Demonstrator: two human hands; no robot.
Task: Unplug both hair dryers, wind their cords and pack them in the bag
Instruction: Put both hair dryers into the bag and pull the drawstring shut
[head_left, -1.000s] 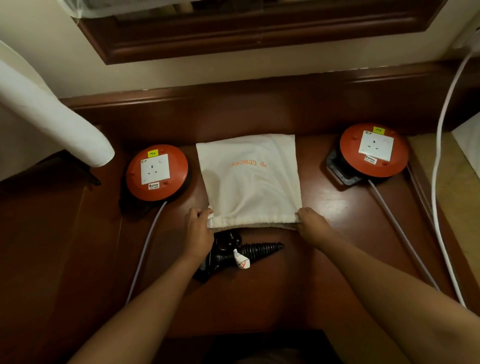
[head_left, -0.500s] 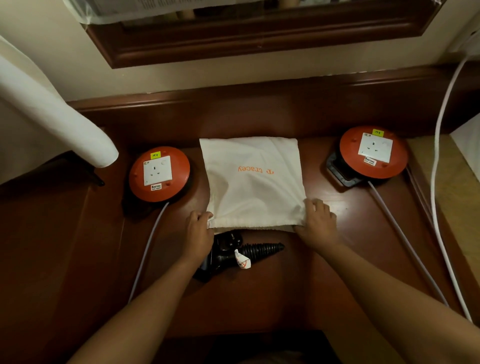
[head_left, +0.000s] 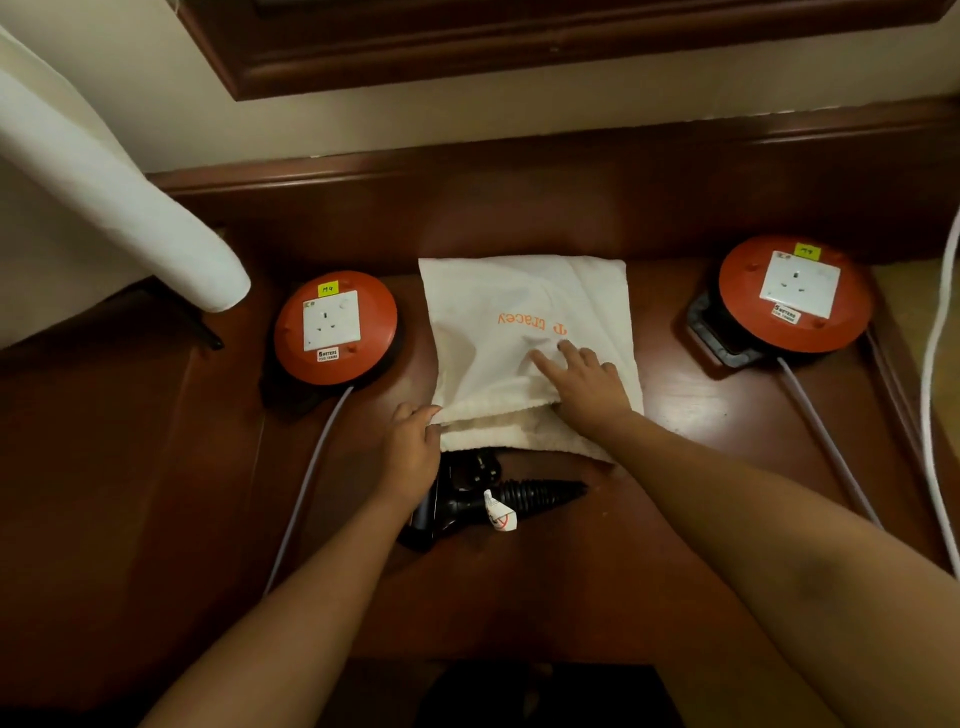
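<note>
1. Two hands on a cream cloth drawstring bag (head_left: 524, 312) with orange lettering, lying flat mid-way across the dark red-brown wooden surface (head_left: 519, 587).
2. Left hand (head_left: 413, 449): fingers curled, pinching the bag's near left corner at the gathered opening.
3. Right hand (head_left: 584, 382): fingers straight and spread, pressing flat on top of the bag near the lettering. Nothing gripped.
4. Bag mouth faces the person. Black ribbed cord end and black plug of a hair dryer (head_left: 488, 499) stick out of the opening, resting on the wood just below the bag, with a small white tag (head_left: 500, 515) on them. Rest of the dryer hidden inside; can't tell if a second one is in there.
5. Round orange extension reel, left (head_left: 335, 327), white socket face up, nothing plugged in, grey cable (head_left: 311, 467) running toward the person. Just beside the bag's left edge.
6. Matching orange reel, right (head_left: 795, 293), socket also free, well apart from the bag.
7. White padded ironing-board end (head_left: 156, 218) juts in from the left.
</note>
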